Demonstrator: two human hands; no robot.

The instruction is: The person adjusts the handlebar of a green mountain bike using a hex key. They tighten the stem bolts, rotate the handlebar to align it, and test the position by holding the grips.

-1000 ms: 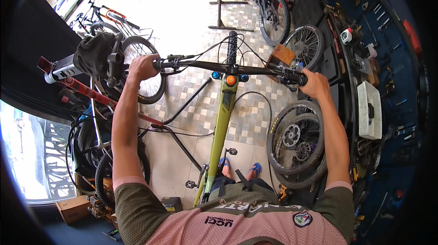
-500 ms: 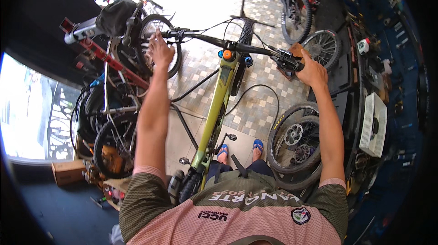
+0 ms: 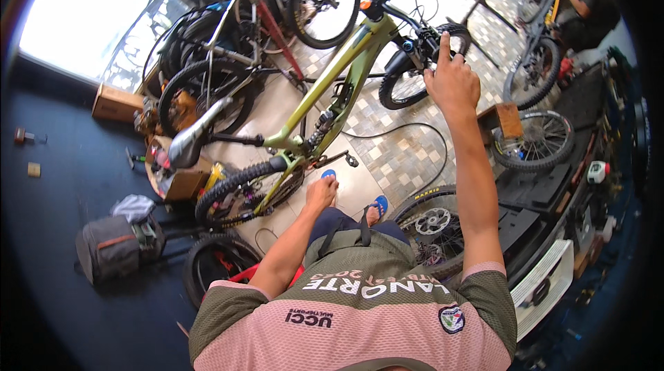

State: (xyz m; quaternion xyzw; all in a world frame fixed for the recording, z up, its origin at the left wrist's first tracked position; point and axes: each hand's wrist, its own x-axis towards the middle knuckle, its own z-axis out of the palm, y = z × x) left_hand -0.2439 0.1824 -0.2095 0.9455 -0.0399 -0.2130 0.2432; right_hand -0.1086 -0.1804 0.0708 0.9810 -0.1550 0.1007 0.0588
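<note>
A green mountain bike (image 3: 290, 118) stands at an angle in front of me, its saddle (image 3: 190, 134) toward the left and its front wheel (image 3: 404, 87) away from me. My right hand (image 3: 453, 84) is at the right end of the handlebar (image 3: 400, 15). Its index finger stretches out over the brake lever, while the other fingers curl around the grip, partly hidden. Low beside the bike's rear wheel (image 3: 235, 195), my left hand (image 3: 321, 192) hangs near my lap. Its fingers look loosely curled, with nothing visible in them.
Loose wheels (image 3: 432, 226) lie to my right, near a brown box (image 3: 503, 121) and a white basket (image 3: 546, 288). Other bikes (image 3: 214, 94) crowd the left, with a backpack (image 3: 117, 250) below. A person (image 3: 588, 15) is beside another bike at the far right. A hose (image 3: 443, 146) crosses the floor.
My left hand has come away from the left handlebar end, down to my lap. The bike now slants across the view, with its saddle and rear wheel visible. My right hand remains at the handlebar.
</note>
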